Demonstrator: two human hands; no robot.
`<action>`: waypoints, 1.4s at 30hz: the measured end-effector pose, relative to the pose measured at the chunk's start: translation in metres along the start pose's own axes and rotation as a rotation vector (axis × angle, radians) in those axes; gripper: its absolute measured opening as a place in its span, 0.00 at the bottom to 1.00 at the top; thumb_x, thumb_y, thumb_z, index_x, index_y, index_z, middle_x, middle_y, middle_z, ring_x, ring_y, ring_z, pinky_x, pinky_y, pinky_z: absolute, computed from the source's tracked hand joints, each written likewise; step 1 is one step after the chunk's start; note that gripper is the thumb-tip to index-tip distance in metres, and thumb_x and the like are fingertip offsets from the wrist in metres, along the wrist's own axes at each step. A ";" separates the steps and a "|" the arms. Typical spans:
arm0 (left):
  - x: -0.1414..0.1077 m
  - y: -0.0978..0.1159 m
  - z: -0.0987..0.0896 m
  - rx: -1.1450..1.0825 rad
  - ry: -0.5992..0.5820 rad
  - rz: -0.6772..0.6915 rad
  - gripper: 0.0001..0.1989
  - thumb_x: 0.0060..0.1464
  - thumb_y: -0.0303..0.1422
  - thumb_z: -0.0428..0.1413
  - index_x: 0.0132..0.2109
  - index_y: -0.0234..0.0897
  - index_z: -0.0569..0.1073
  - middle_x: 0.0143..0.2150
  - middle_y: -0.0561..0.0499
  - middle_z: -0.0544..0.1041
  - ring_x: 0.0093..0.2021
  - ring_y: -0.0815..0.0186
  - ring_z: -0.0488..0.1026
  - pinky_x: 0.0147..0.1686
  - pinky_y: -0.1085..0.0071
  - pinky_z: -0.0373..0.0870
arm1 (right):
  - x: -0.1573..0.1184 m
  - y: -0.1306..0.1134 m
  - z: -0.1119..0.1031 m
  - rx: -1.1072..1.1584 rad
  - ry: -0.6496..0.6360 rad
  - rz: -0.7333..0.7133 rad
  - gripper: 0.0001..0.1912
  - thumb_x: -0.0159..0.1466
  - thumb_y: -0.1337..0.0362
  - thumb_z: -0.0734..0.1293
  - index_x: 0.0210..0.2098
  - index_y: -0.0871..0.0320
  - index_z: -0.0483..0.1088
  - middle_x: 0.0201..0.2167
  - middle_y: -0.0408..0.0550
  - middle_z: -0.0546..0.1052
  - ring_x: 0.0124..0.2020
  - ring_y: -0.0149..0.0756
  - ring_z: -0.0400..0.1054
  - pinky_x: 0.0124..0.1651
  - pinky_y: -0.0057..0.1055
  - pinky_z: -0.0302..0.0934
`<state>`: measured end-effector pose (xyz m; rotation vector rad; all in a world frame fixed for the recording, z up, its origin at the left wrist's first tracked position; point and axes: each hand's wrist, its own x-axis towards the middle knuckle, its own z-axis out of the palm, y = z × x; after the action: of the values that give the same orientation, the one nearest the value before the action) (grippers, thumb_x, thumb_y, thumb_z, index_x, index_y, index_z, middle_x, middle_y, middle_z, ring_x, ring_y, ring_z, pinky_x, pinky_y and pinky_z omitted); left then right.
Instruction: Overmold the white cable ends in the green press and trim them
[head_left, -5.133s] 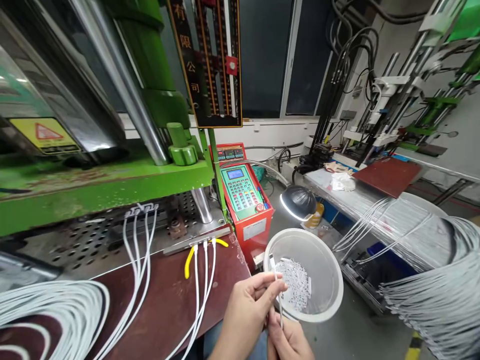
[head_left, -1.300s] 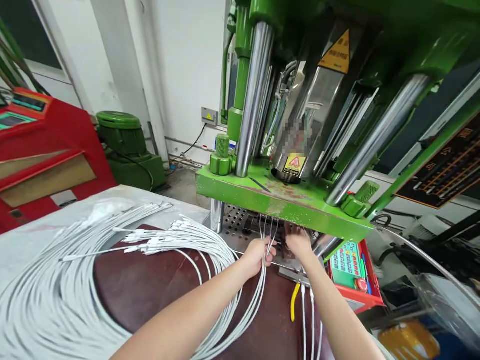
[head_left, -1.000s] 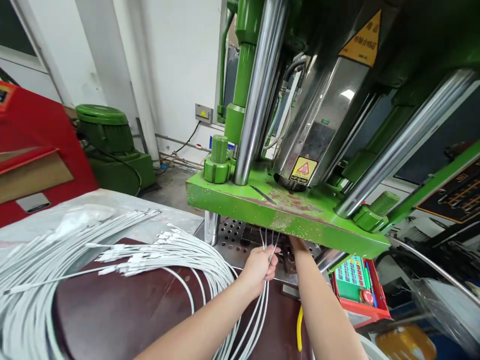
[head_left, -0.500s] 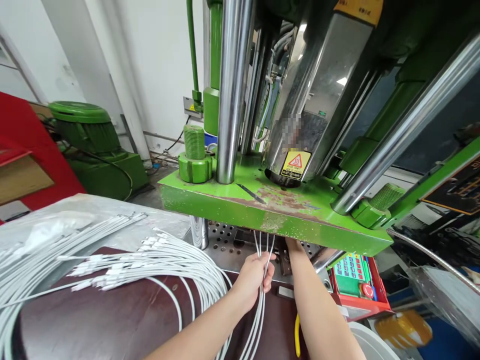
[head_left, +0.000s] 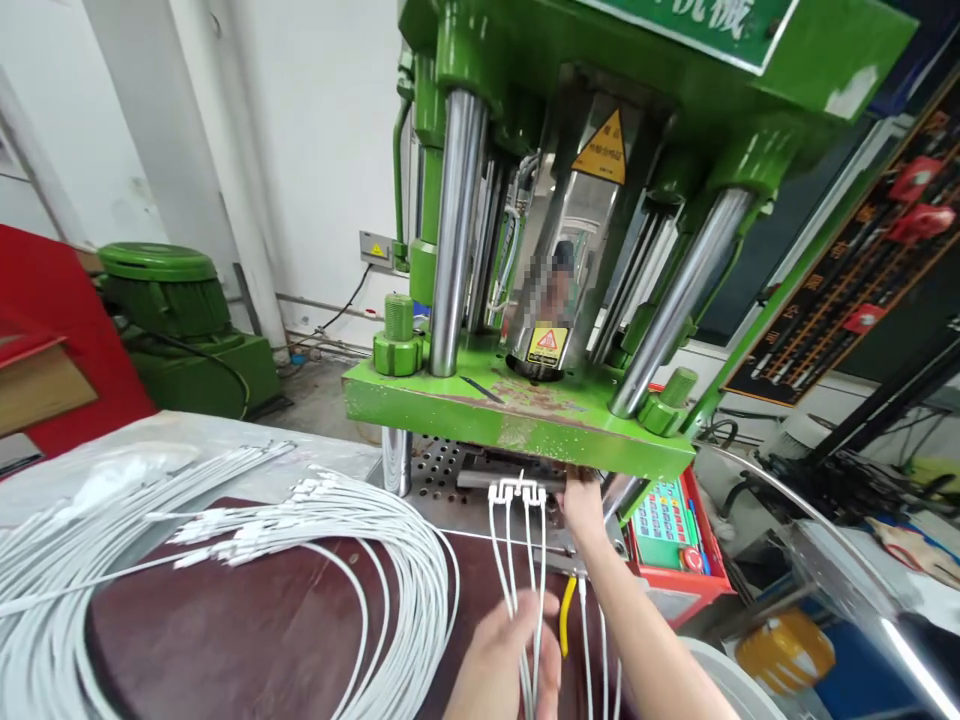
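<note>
Several white cables (head_left: pixel 541 560) hang toward me from a white moulded piece (head_left: pixel 519 490) with plugs at the front of the green press (head_left: pixel 517 420). Lower down, my left hand (head_left: pixel 517 645) is closed round these cables, thumb over them. My right hand (head_left: pixel 581 495) reaches under the right part of the press plate, beside the end of a metal bar (head_left: pixel 480 480); its fingertips are largely hidden. A yellow handle (head_left: pixel 565 615) lies between my two arms, and more white cables hang beside it.
Coiled bundles of white cables (head_left: pixel 405 560) cover the brown board (head_left: pixel 300 620) on the left. Right of the press is a red control box (head_left: pixel 697 595) with buttons. A white bucket (head_left: pixel 720 670) stands at lower right, near my right forearm.
The cables have come out from under the plate, so the white piece at their ends now shows. My left hand has moved down toward me with them. The view has tilted up.
</note>
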<state>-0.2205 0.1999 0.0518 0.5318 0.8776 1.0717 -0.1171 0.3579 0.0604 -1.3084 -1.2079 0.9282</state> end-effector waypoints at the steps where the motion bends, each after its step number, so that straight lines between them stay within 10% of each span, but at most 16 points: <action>1: -0.008 -0.013 -0.003 0.032 -0.006 -0.012 0.25 0.42 0.55 0.57 0.36 0.37 0.69 0.15 0.54 0.68 0.13 0.71 0.60 0.15 0.74 0.50 | -0.016 -0.002 -0.008 -0.007 0.015 0.019 0.19 0.67 0.50 0.59 0.36 0.61 0.69 0.27 0.41 0.68 0.22 0.27 0.62 0.24 0.25 0.60; 6: -0.029 -0.023 -0.014 0.004 0.094 -0.139 0.32 0.37 0.63 0.53 0.34 0.37 0.69 0.16 0.54 0.67 0.15 0.69 0.60 0.15 0.73 0.53 | -0.100 -0.022 -0.046 -0.042 0.025 0.002 0.27 0.63 0.40 0.56 0.32 0.57 0.69 0.20 0.37 0.59 0.17 0.27 0.54 0.19 0.24 0.51; 8: -0.035 -0.007 -0.014 -0.082 0.212 0.160 0.29 0.48 0.59 0.49 0.41 0.38 0.69 0.19 0.56 0.68 0.17 0.71 0.60 0.16 0.76 0.55 | -0.125 -0.033 -0.057 -0.077 0.029 -0.058 0.26 0.65 0.42 0.54 0.32 0.57 0.69 0.18 0.37 0.58 0.18 0.29 0.54 0.21 0.24 0.51; 12: -0.046 0.014 -0.010 -0.051 0.290 0.275 0.22 0.48 0.51 0.57 0.37 0.35 0.71 0.15 0.59 0.60 0.17 0.75 0.54 0.14 0.80 0.46 | -0.152 -0.045 -0.070 -0.102 0.074 -0.119 0.24 0.67 0.46 0.53 0.34 0.56 0.68 0.19 0.38 0.60 0.19 0.30 0.55 0.23 0.25 0.55; 24: -0.049 0.015 -0.003 0.130 0.312 0.347 0.18 0.48 0.46 0.60 0.31 0.32 0.74 0.12 0.60 0.57 0.17 0.76 0.50 0.17 0.78 0.47 | -0.164 -0.037 -0.090 -0.106 -0.023 -0.137 0.23 0.70 0.51 0.51 0.37 0.58 0.70 0.22 0.40 0.64 0.21 0.30 0.59 0.24 0.25 0.57; 31: -0.041 0.014 -0.002 0.335 0.297 0.437 0.18 0.53 0.46 0.56 0.31 0.32 0.75 0.12 0.60 0.57 0.18 0.74 0.54 0.22 0.76 0.52 | -0.184 -0.065 -0.115 -0.616 -0.256 -0.617 0.18 0.64 0.67 0.61 0.53 0.55 0.64 0.51 0.51 0.67 0.54 0.42 0.58 0.57 0.41 0.55; 42: -0.038 0.009 0.009 0.522 0.210 0.459 0.17 0.55 0.43 0.53 0.30 0.34 0.75 0.11 0.60 0.58 0.16 0.73 0.55 0.21 0.74 0.52 | -0.198 -0.054 -0.115 -1.029 -0.227 -0.844 0.20 0.61 0.72 0.57 0.50 0.68 0.69 0.48 0.58 0.74 0.49 0.47 0.68 0.59 0.51 0.56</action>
<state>-0.2256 0.1696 0.0774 1.1101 1.2699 1.3308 -0.0486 0.1374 0.1041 -1.2094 -2.3150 -0.2424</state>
